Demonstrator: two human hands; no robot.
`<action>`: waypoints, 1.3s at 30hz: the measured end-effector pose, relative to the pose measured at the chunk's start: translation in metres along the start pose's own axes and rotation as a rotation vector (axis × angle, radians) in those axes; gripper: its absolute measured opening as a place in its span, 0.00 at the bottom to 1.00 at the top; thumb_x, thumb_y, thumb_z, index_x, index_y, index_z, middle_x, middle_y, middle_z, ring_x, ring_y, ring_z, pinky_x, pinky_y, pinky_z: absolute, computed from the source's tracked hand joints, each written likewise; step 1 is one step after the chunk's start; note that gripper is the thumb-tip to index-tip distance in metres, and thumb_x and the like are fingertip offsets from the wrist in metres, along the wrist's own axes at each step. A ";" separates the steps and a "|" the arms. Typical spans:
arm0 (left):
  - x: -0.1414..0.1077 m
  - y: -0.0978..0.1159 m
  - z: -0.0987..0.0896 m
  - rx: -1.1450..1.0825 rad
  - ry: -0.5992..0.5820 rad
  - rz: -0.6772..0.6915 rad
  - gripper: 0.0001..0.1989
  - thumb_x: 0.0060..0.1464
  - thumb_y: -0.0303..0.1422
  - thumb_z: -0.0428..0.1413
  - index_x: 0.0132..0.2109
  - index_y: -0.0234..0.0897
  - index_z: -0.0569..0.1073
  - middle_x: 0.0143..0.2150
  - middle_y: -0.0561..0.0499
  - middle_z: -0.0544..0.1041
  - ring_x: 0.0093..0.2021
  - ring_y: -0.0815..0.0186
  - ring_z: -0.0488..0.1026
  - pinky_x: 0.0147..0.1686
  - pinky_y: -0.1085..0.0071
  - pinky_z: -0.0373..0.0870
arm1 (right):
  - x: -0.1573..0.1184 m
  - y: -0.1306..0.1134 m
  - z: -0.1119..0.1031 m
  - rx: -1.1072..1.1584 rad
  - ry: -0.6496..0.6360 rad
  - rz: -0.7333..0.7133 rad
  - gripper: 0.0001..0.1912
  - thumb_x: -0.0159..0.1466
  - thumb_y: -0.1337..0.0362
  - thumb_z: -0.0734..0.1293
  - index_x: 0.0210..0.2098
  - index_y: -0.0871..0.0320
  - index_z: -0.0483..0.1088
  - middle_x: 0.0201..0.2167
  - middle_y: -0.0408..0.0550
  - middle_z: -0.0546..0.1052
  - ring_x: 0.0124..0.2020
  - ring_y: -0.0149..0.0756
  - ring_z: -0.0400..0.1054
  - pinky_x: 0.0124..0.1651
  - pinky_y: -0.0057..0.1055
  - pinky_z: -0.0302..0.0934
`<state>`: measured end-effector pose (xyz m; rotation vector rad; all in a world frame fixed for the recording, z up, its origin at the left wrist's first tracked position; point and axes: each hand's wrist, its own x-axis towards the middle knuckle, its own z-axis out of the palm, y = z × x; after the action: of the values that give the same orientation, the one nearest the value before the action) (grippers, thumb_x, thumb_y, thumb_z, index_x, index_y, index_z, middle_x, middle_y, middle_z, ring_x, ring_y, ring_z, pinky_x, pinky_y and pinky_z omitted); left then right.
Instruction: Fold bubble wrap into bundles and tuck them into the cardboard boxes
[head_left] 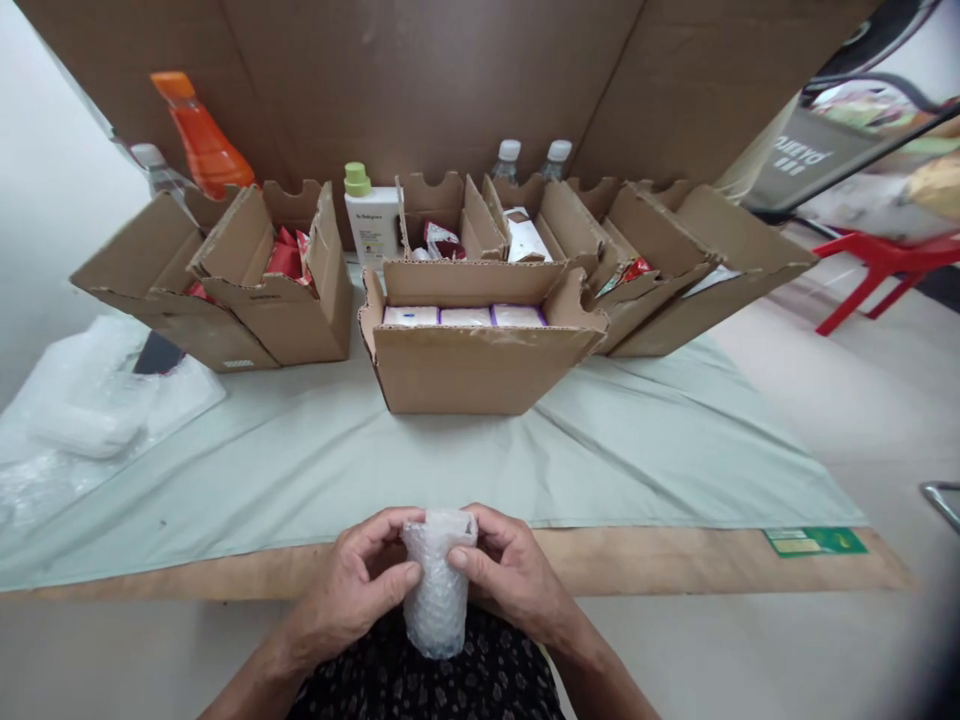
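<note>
Between my two hands, above my lap and just in front of the table edge, is a roll-shaped bundle of bubble wrap (438, 605). It stands roughly upright, its top end facing me. What lies inside the wrap, if anything, I cannot make out. My left hand (369, 572) grips its left side, thumb on the near face and fingers behind. On the right side my right hand (511, 570) pinches the upper rim, its thumb pressed on the front. Beyond the hands stands a cardboard box (480, 365) with white, purple-edged packs (465, 316) in it.
More open cardboard boxes (300, 330) line the back, with a white green-capped bottle (373, 225) and an orange bottle (206, 145) among them. Loose bubble wrap (90, 410) is heaped at left. A green card (816, 541) lies at the right front edge; a red stool (885, 262) stands beyond.
</note>
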<state>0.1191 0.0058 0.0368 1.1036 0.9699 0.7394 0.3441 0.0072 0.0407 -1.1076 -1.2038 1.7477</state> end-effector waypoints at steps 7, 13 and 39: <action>0.006 0.005 0.001 0.025 0.051 -0.011 0.16 0.59 0.42 0.65 0.49 0.38 0.80 0.43 0.48 0.83 0.44 0.61 0.79 0.46 0.69 0.75 | 0.004 -0.003 0.002 -0.090 0.044 -0.049 0.19 0.65 0.47 0.72 0.39 0.58 0.74 0.33 0.44 0.76 0.34 0.32 0.68 0.39 0.28 0.65; 0.011 0.017 -0.003 0.055 0.246 0.032 0.09 0.55 0.37 0.65 0.34 0.37 0.77 0.31 0.52 0.76 0.34 0.66 0.71 0.37 0.72 0.70 | -0.009 -0.013 0.005 -0.251 0.202 -0.414 0.22 0.66 0.45 0.72 0.51 0.53 0.76 0.38 0.47 0.79 0.39 0.37 0.74 0.48 0.34 0.71; -0.008 0.061 -0.055 -0.273 -0.006 -0.029 0.11 0.43 0.36 0.70 0.28 0.37 0.75 0.29 0.48 0.79 0.25 0.64 0.74 0.25 0.68 0.69 | 0.025 -0.047 -0.046 -0.570 -0.416 -0.217 0.22 0.64 0.42 0.73 0.36 0.55 0.79 0.34 0.45 0.80 0.39 0.36 0.74 0.45 0.35 0.69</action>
<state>0.0640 0.0388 0.0896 0.8519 0.8490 0.8179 0.3820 0.0580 0.0709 -0.8835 -2.0878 1.5457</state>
